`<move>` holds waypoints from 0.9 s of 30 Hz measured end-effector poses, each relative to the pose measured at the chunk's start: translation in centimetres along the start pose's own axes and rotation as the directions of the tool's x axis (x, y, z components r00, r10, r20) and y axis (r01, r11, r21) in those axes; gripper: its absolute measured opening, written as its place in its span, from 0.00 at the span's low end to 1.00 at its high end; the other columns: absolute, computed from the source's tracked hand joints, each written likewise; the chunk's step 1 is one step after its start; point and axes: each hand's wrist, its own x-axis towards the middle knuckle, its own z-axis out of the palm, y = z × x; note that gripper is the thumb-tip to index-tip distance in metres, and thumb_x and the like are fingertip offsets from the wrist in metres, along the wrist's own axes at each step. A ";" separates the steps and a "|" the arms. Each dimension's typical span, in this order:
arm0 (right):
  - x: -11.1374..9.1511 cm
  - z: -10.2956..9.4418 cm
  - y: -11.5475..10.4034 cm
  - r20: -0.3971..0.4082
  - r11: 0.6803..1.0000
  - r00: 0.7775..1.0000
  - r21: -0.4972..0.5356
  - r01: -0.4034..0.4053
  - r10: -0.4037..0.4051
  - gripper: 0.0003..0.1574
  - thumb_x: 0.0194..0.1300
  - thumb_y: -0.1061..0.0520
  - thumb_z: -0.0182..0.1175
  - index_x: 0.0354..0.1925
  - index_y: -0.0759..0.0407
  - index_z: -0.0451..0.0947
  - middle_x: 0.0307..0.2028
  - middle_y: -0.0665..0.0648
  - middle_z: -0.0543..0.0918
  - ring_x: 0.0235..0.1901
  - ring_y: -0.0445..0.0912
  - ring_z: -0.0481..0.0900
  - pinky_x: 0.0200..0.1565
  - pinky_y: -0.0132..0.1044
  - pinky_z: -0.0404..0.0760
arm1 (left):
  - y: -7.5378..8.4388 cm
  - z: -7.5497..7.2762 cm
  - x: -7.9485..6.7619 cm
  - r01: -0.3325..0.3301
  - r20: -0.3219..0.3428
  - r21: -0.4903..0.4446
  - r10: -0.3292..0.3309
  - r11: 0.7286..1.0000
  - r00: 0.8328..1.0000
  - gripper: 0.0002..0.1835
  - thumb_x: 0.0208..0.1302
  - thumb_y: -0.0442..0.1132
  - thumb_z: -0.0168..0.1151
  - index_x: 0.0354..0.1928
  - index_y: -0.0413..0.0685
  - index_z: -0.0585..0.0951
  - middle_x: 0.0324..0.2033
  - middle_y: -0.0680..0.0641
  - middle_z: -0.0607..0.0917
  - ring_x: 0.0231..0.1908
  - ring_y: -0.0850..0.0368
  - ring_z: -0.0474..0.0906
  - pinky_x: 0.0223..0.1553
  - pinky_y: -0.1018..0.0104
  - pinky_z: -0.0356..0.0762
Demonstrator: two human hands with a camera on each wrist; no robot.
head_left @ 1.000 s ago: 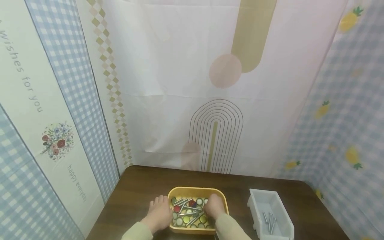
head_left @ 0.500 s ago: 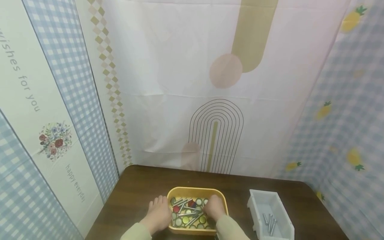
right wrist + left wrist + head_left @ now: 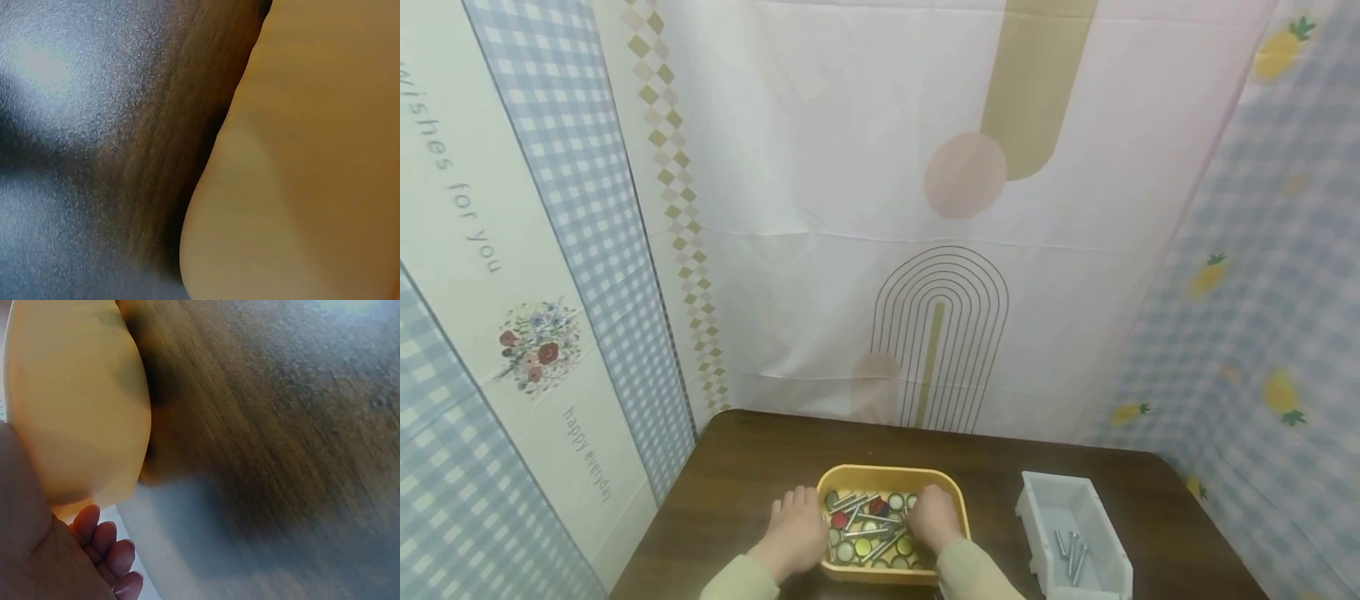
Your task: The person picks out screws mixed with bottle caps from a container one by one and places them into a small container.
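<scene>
Cf. 0.5 s ago: slight view shift only; hands, yellow tray static. R. hand nearer; long bolt in tray, approx. 8 o'clock of it, axis 2–8. R. fingertips hidden, pinch unclear; L. hand at 9-o'clock rim, fingers together, loosely bent.

Tub on a table, bolts and caps inside it — bin to its right, more bolts within, cloth behind.
</scene>
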 end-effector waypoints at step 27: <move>0.3 -7.9 3.9 0.206 0.926 0.976 0.377 -0.015 -0.068 0.06 0.56 0.64 0.61 0.29 0.69 0.80 0.22 0.58 0.81 0.22 0.46 0.79 0.27 0.39 0.80 | 0.3 0.0 0.1 0.009 0.004 0.025 -0.009 1.000 1.000 0.16 0.55 0.39 0.58 0.42 0.36 0.70 0.33 0.44 0.67 0.38 0.46 0.65 0.41 0.46 0.61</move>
